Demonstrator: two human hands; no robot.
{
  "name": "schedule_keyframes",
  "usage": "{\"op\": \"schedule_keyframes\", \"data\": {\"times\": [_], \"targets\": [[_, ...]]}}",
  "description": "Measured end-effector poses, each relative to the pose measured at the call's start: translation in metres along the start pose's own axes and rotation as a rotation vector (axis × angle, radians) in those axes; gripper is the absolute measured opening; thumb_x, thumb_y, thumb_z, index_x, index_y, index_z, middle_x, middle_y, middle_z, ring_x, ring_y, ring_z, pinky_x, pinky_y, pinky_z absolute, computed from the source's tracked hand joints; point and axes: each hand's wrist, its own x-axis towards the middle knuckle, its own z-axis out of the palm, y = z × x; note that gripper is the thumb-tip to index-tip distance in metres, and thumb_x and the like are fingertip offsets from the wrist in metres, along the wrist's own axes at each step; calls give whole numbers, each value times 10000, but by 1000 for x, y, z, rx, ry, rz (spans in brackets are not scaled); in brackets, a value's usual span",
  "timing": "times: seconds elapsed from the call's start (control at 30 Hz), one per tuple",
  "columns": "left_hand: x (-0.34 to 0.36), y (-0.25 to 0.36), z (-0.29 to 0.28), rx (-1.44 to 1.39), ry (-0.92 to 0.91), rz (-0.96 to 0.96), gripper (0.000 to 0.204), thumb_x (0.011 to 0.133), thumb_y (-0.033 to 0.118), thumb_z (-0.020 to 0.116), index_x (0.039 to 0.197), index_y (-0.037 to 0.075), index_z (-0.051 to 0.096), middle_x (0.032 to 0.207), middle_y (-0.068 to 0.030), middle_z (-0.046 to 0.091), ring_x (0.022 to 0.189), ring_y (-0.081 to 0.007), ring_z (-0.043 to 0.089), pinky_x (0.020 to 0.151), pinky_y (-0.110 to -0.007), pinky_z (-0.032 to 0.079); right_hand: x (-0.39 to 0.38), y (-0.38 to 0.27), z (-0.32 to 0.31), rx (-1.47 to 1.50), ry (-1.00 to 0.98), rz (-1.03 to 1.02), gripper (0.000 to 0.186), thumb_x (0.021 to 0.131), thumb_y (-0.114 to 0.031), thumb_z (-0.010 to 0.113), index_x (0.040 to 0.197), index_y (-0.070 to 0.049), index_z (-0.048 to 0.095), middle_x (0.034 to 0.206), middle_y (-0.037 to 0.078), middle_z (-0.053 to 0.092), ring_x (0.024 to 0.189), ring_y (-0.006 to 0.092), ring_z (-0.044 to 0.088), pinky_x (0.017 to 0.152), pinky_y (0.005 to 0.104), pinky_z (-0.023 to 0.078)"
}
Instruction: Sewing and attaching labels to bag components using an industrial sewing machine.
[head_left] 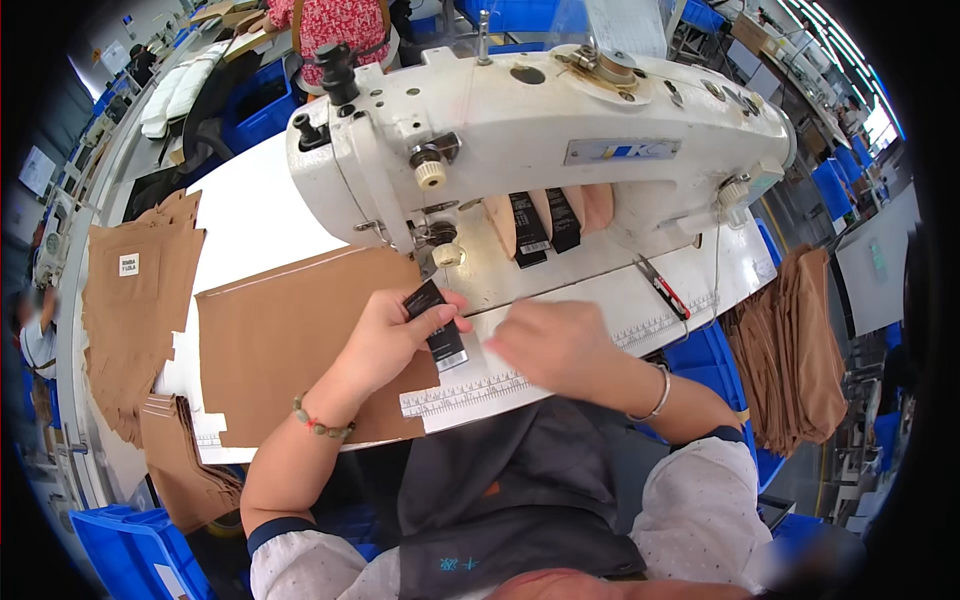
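My left hand (398,338) pinches a small black label (436,318) with pale print, held over the front of the white sewing table. To its right, my right hand (553,345) is smeared by motion with its fingers curled; whether it holds anything does not show. Under my left forearm lies a flat brown fabric panel (300,320) with a pale line along its top edge. The white sewing machine (500,120) stands just beyond both hands. More black labels (530,228) hang over a pale pinkish roll beneath the machine's arm.
Red-handled thread snips (665,290) lie on the table at right, near a printed ruler strip (470,393). Stacked brown pieces (140,300) rest at left. Brown fabric (795,350) drapes over a blue bin (705,360) at right. Another person in red (340,35) sits beyond.
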Motion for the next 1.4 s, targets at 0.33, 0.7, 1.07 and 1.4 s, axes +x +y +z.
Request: {"op": "schedule_keyframes", "data": {"times": [0.33, 0.7, 1.07, 1.4], "targets": [[-2, 12, -9, 124, 3, -80, 153, 992, 120, 674, 1040, -25, 671, 850, -60, 729, 670, -45, 632, 517, -210, 498, 9, 70, -18, -64, -430, 568, 113, 867, -170, 660, 880, -62, 691, 798, 123, 715, 754, 338, 692, 667, 466, 535], [2, 5, -15, 2, -60, -7, 98, 959, 57, 693, 1037, -2, 687, 921, -87, 768, 722, -81, 689, 643, -228, 558, -21, 102, -25, -453, -204, 271, 203, 848, -94, 695, 1047, -78, 727, 1197, 42, 708, 887, 241, 722, 665, 374, 573], [0, 1, -22, -231, -110, -111, 187, 974, 113, 685, 1052, -52, 724, 1022, -153, 762, 862, -181, 752, 741, -263, 637, -3, 64, -38, -386, -190, 203, 151, 786, -87, 696, 933, -67, 724, 959, 41, 744, 731, 242, 712, 611, 340, 566], [0, -7, -24, 69, -67, -94, 140, 933, 126, 749, 986, -3, 734, 782, -47, 722, 745, -89, 687, 606, -266, 534, 19, -20, 23, -81, -143, -215, 165, 777, -184, 696, 891, -76, 646, 753, 10, 549, 572, 136, 564, 501, 285, 464]]}}
